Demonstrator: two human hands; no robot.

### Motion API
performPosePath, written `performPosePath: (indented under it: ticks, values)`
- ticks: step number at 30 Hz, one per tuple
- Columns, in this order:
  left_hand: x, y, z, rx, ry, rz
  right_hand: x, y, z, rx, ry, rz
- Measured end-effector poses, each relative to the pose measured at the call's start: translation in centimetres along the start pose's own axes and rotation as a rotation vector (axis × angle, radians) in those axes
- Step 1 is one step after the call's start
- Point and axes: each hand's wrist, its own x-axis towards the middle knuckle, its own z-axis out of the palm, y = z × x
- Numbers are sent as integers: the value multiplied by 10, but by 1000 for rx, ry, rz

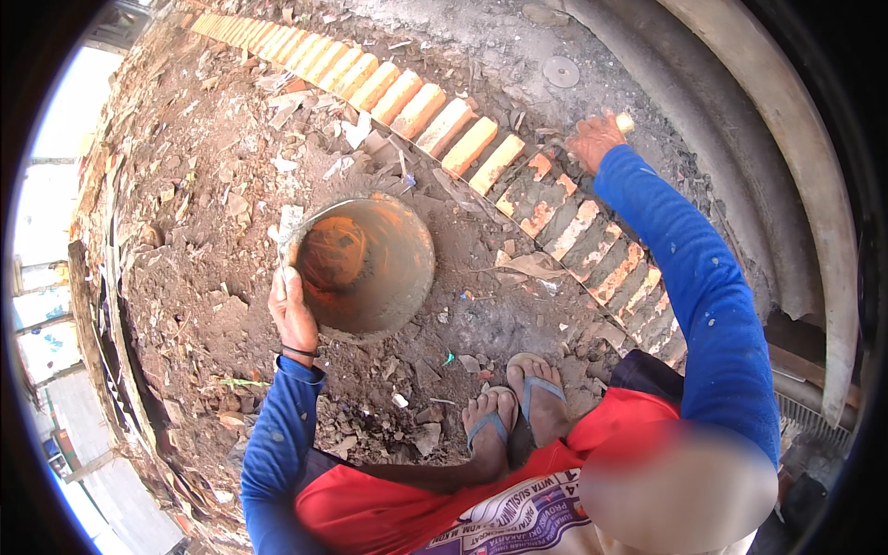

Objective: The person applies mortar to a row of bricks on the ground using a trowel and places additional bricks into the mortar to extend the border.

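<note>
The rim of an orange bucket (365, 264) is gripped by the closed fingers of the left hand (292, 310), while a pale tool handle (625, 122) is clamped in the right hand (592, 141) above the brick row (573, 231).

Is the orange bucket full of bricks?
No. The left hand grips the rim of the orange bucket, and inside only its mortar-smeared wall shows; the bricks lie in a row beyond it.

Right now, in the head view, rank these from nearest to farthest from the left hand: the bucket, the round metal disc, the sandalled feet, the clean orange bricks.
1. Bucket: the left hand grips its rim.
2. Sandalled feet: lower right of the hand, on the rubble.
3. Clean orange bricks: the row above the bucket.
4. Round metal disc: top, beyond the bricks.
</note>
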Motion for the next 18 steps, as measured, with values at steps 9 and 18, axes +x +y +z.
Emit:
performPosePath:
  ticks: [9, 18]
  values:
    - [5, 2, 6, -29, 27, 25, -28, 16, 44, 128, -3, -109]
    - [-4, 10, 4, -27, 34, 12, 33, 1, 2, 3, -71, -27]
